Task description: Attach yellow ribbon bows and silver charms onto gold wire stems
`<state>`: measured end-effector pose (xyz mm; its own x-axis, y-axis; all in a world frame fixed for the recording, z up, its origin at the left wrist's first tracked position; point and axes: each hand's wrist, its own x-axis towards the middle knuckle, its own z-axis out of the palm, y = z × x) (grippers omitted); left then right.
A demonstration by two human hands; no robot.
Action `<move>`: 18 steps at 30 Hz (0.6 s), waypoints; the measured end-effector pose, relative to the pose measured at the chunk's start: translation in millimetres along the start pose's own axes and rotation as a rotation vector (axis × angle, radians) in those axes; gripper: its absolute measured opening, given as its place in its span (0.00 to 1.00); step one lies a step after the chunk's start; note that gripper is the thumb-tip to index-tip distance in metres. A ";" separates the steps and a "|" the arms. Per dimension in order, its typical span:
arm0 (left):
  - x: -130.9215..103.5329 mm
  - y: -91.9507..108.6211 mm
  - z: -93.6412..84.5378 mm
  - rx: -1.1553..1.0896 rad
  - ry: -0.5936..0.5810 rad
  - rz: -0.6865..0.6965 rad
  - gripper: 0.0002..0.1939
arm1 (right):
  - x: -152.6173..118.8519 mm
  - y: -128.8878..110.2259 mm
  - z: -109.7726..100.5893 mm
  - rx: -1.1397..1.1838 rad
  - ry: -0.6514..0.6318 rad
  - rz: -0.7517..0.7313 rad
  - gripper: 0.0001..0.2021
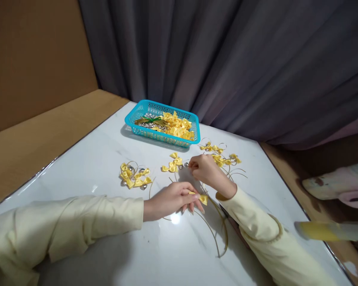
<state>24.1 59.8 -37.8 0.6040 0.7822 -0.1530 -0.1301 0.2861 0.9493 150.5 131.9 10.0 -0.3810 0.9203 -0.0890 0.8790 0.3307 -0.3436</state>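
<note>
My left hand (174,198) pinches a yellow satin bow (203,200) between thumb and fingers above the white table. A thin gold cord (211,234) curves over the table just below it, and I cannot tell if it runs through the bow. My right hand (205,171) is closed at the fingertips, beside a small silver bell (186,165); what it pinches, if anything, is hidden. Several loose yellow bows (173,163) lie just left of those fingers.
At the back a turquoise basket (146,133) holds yellow bows, silver bells and a bundle of gold cords tied in green. Bow-and-bell clusters lie left (134,176) and right (223,159). A dark curtain (179,51) hangs behind; a yellow-grey cylinder (331,231) juts in from the right.
</note>
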 end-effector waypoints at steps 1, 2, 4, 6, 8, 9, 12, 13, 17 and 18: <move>0.2 -0.4 -0.3 0.000 -0.003 0.002 0.08 | -0.4 -0.4 -0.6 -0.011 0.002 0.001 0.14; 0.4 -0.8 -0.5 0.001 -0.004 0.002 0.08 | -0.6 -0.9 -1.2 -0.019 0.003 0.001 0.14; 0.6 -1.3 -0.7 0.006 -0.007 0.003 0.08 | -0.2 -1.8 -1.7 -0.032 -0.004 -0.005 0.14; 0.6 -1.3 -0.8 0.011 -0.011 0.004 0.08 | 1.4 -2.4 -1.1 -0.043 -0.016 -0.016 0.14; 0.4 -1.3 -0.9 0.016 -0.020 0.006 0.08 | 3.9 -2.2 0.3 -0.055 -0.024 -0.024 0.14; 0.3 -1.4 -1.0 0.019 -0.025 0.007 0.08 | 5.2 -2.0 1.1 -0.061 -0.027 -0.027 0.14; 0.1 -2.1 -1.2 0.032 -0.038 0.012 0.07 | 8.3 -2.2 2.8 -0.065 -0.059 -0.049 0.13; 0.1 -2.2 -1.1 0.037 -0.039 0.014 0.07 | 8.8 -3.0 3.1 -0.061 -0.078 -0.065 0.13; 0.2 -1.1 -0.5 0.064 -0.044 0.022 0.09 | 8.2 -9.9 4.1 -0.030 -0.175 -0.170 0.19; 0.3 -0.4 -0.3 0.073 -0.049 0.023 0.10 | 7.9 -12.0 4.7 -0.024 -0.199 -0.203 0.20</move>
<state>24.1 60.1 -38.3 0.6396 0.7595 -0.1185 -0.0881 0.2256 0.9702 135.6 134.3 9.1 -0.5965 0.7766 -0.2028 0.7845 0.5109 -0.3514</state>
